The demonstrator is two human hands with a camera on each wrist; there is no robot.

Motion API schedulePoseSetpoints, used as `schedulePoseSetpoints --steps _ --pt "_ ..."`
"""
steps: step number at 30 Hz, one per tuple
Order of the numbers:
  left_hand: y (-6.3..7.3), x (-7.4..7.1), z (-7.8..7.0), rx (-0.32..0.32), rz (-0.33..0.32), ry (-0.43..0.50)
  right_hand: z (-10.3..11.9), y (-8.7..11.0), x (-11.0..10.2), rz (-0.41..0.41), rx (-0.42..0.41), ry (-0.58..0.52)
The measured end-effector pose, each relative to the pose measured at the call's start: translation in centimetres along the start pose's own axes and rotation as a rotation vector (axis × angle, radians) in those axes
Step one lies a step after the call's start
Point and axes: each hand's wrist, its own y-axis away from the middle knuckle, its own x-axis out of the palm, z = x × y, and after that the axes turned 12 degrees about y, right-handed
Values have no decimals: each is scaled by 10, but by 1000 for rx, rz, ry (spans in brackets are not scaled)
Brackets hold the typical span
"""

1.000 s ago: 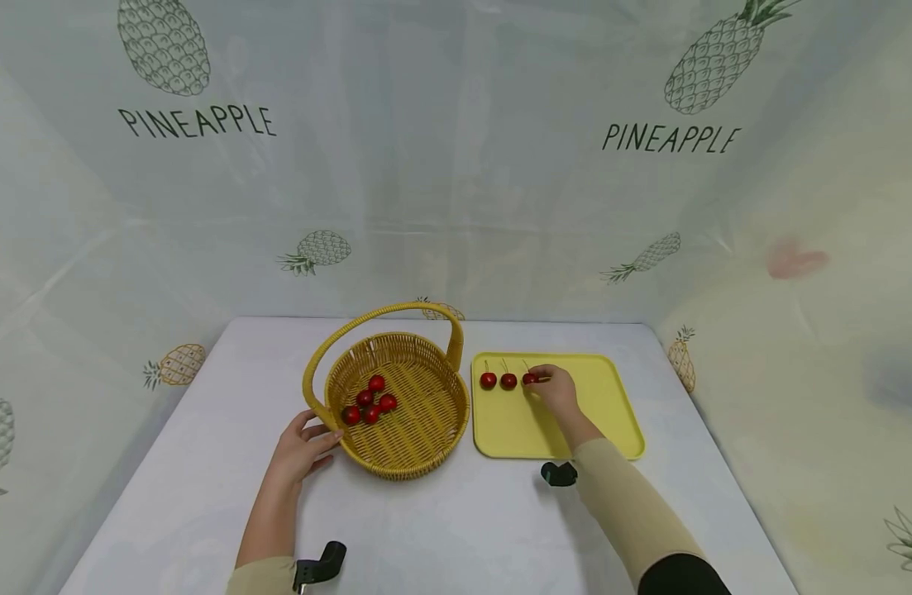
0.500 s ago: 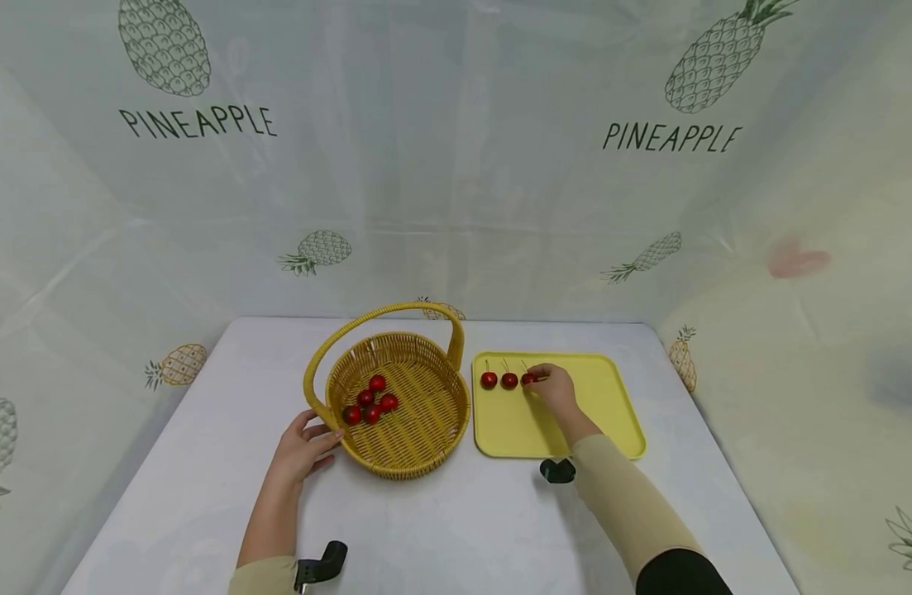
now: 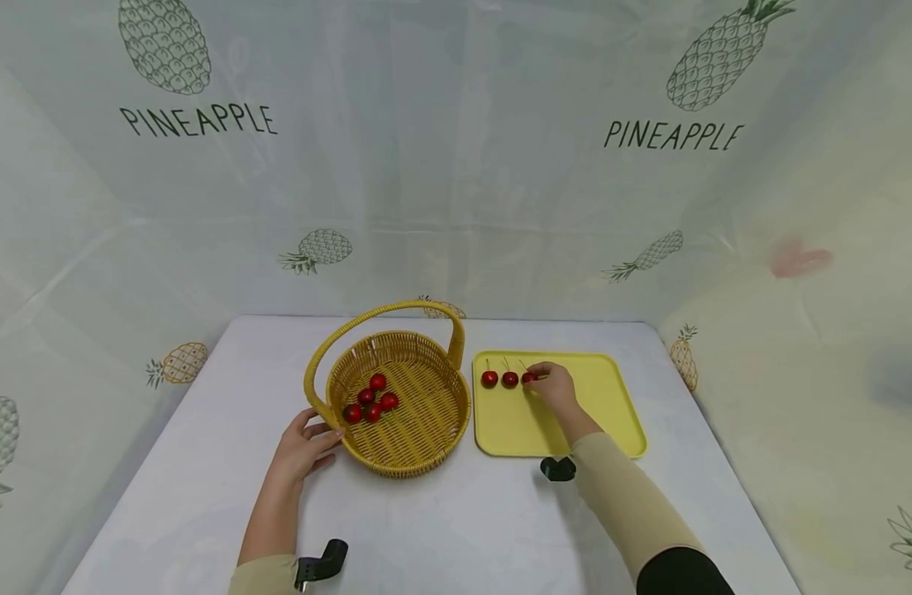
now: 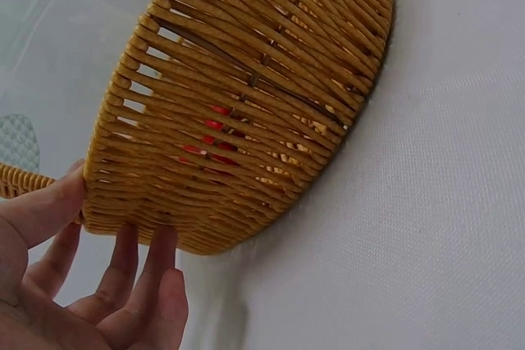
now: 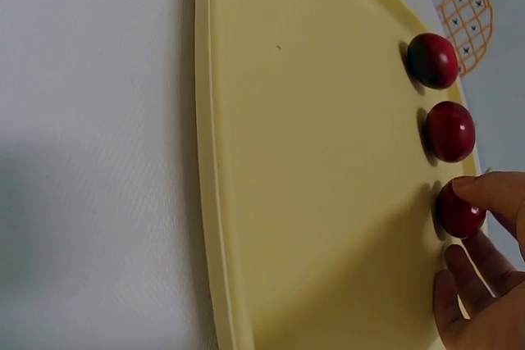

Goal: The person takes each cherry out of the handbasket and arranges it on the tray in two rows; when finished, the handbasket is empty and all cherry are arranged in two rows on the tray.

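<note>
A round yellow wicker basket [image 3: 426, 442] with a tall arched handle stands on the table, several red cherries [image 3: 374, 400] lying toward its left side. My left hand [image 3: 298, 450] holds the basket's left rim near the foot of the handle; the left wrist view has the thumb at the rim and the fingers against the woven wall [image 4: 246, 104]. On the yellow tray [image 3: 515, 430], two stemmed cherries [image 5: 449, 131] sit in a row along the far edge. At the end of that row my right hand [image 3: 558, 392] pinches a third cherry [image 5: 459, 209] between thumb and fingers.
The tray stands just right of the basket on a white-covered table [image 3: 441, 529]. Behind rises a pale curtain [image 3: 441, 182] printed with pineapples. A black wrist mount [image 3: 322, 564] juts from the left forearm, and another [image 3: 558, 468] hangs near the tray's front edge.
</note>
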Motion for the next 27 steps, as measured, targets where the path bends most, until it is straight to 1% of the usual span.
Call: schedulePoseSetpoints --steps 5,8,14,18,27 --pt "0 0 0 6 -8 -3 0 0 -1 6 -4 12" --pt "0 0 0 9 -8 -3 1 -1 -2 23 -11 20" --pt "1 0 -1 0 -2 6 1 -5 -1 47 -36 77" --pt "1 0 0 4 -1 9 -1 -6 1 45 -41 107" --pt "1 0 0 2 2 13 -3 -5 3 13 -56 119"
